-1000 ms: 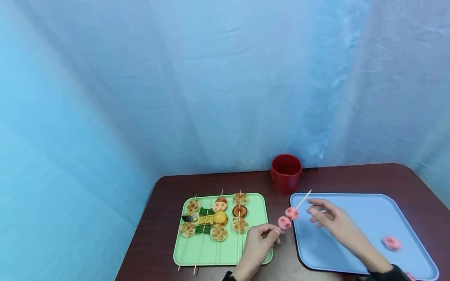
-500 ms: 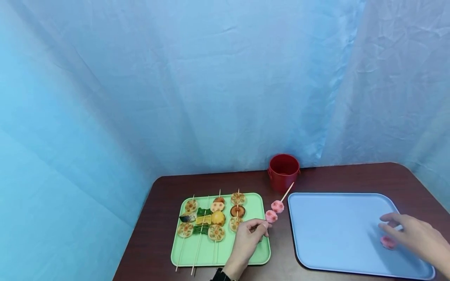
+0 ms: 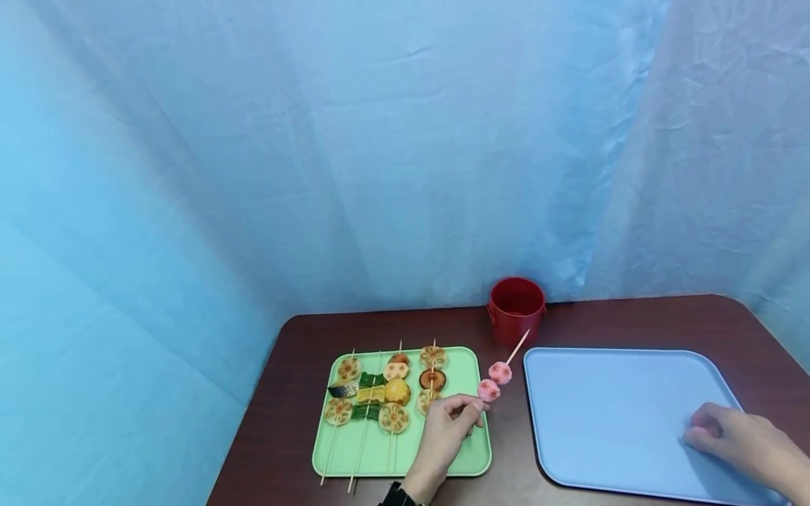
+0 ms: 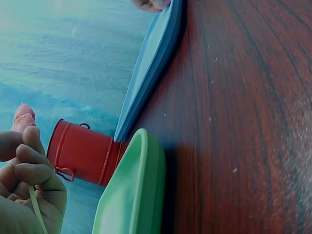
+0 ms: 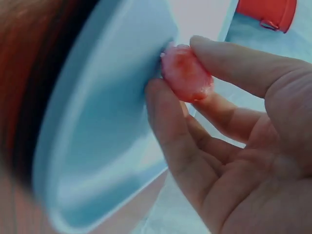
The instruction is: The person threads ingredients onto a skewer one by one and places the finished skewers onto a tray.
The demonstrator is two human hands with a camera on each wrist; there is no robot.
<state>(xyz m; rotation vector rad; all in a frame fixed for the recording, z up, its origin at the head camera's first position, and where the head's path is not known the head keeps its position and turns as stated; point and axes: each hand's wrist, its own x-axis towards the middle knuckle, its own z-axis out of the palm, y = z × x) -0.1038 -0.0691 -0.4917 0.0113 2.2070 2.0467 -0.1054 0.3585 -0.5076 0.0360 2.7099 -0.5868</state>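
In the head view my left hand (image 3: 445, 432) pinches a thin wooden skewer (image 3: 519, 346) near the right side of the green tray. Two pink, flower-shaped food pieces (image 3: 494, 381) are threaded on it just beyond the fingertips, and its bare point angles up and to the right. The left wrist view shows the skewer's lower end (image 4: 36, 207) running down through the curled fingers. Over the right part of the blue tray, my right hand (image 3: 737, 437) pinches another pink piece (image 5: 186, 73) between thumb and fingers, close against the tray surface; the hand hides this piece in the head view.
A green tray (image 3: 411, 460) on the left bears several loaded skewers with lotus root slices (image 3: 394, 417), a mushroom slice (image 3: 432, 380) and other food pieces. The blue tray (image 3: 614, 414) lies to the right. A red bucket (image 3: 515, 316) stands behind, between them, near the curtain.
My right hand has moved right from beside the skewer to the pink piece on the blue tray and taken hold of it. My left hand has shifted slightly left with the skewer.
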